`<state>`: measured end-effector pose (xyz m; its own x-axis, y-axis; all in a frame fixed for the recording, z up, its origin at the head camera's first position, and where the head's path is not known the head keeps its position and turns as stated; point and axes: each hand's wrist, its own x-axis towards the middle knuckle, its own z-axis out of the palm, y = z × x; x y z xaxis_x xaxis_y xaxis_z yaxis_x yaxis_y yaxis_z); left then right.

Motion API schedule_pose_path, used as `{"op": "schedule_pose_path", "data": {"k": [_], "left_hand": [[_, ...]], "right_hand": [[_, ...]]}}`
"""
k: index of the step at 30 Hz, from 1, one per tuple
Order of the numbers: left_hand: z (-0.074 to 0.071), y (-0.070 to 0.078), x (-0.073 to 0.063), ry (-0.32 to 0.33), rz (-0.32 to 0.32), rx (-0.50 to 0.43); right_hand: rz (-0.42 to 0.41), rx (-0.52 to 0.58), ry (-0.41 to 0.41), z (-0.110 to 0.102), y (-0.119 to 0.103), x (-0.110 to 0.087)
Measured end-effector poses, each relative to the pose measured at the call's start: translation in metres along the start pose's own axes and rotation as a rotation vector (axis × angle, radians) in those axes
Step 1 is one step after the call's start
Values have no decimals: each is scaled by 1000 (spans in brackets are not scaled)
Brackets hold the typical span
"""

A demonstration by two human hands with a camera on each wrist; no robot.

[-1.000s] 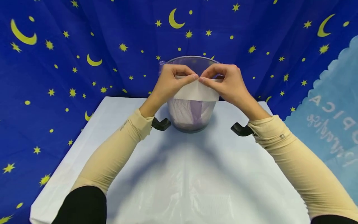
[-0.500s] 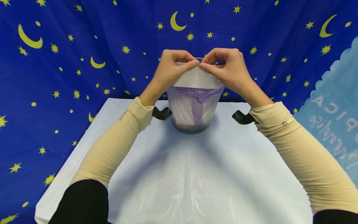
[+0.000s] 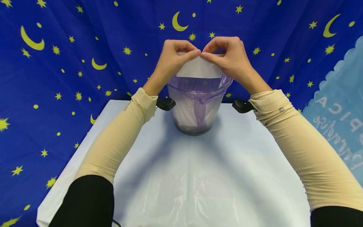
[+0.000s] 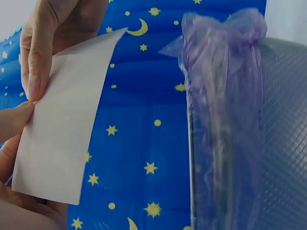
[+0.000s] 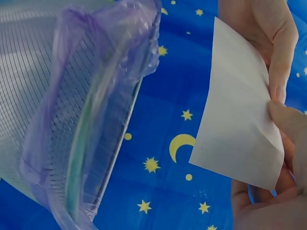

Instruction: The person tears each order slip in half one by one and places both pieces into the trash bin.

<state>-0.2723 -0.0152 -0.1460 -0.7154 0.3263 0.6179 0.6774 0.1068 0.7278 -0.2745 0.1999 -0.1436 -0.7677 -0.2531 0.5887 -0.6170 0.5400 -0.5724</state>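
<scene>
Both hands pinch the top edge of a piece of white paper [image 3: 199,67], thumbs in front, with the fingertips of the two hands meeting at its middle. My left hand [image 3: 173,58] holds it from the left side, my right hand [image 3: 231,58] from the right. The paper hangs above a mesh wastebasket [image 3: 182,110] and overlaps its back rim in the head view. Both wrist views show a gap between the paper and the basket. A thin purple plastic bag [image 3: 199,96] lines the basket, folded over the rim and bunched in a knot at the front.
The basket stands near the back edge of a table with a glossy white cover [image 3: 181,176]. Right behind hangs a blue cloth [image 3: 136,28] with yellow moons and stars. A light blue lettered cloth [image 3: 340,110] hangs at the right.
Both hands have risen together with the paper, from in front of the basket's upper part to above its rim. The bag's folded edge and knot, covered before, now show.
</scene>
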Motion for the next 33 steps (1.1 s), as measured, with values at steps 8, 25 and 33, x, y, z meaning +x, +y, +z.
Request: {"op": "schedule_pose_path", "data": {"k": [8, 25, 33], "left_hand": [[-8, -14, 17, -12, 2, -26], [-11, -31, 57, -31, -57, 52], [-9, -39, 56, -21, -72, -15]], "right_hand": [[8, -99, -32, -4, -5, 14], [42, -103, 12, -10, 4, 35], [35, -127, 15, -7, 8, 35]]}}
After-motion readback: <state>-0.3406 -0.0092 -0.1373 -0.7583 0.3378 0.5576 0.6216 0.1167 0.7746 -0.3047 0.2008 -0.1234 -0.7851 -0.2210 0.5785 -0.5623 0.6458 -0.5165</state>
